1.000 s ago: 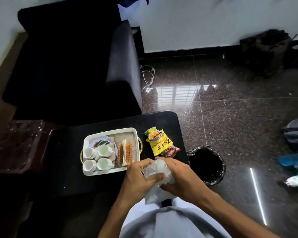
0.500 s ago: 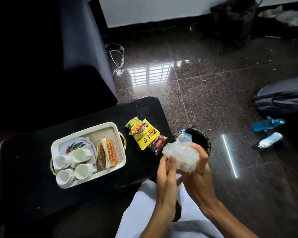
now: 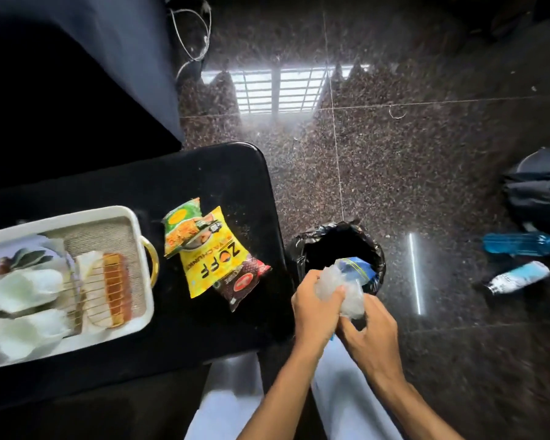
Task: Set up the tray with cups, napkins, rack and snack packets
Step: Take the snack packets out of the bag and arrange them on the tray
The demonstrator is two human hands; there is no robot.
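A white tray (image 3: pixel 133 217) with gold handles sits at the left on the black table (image 3: pixel 204 173). It holds white cups (image 3: pixel 26 290), a leaf-print napkin (image 3: pixel 29 257) and a gold wire rack (image 3: pixel 105 287) with napkins in it. Three snack packets lie on the table right of the tray: green (image 3: pixel 181 225), yellow (image 3: pixel 215 255) and dark red (image 3: pixel 243 281). My left hand (image 3: pixel 313 308) grips a crumpled clear plastic bag (image 3: pixel 343 287) beside the bin. My right hand (image 3: pixel 367 338) touches the bag's lower part with curled fingers.
A bin with a black liner (image 3: pixel 340 246) stands on the floor just right of the table. Two bottles (image 3: pixel 521 276) and a dark bag (image 3: pixel 540 192) lie on the granite floor at the right. A dark armchair (image 3: pixel 77 74) is behind the table.
Both hands carried the crumpled plastic bag from over my lap rightward to the bin's near rim. The view swung right and down, pushing the tray to the left edge.
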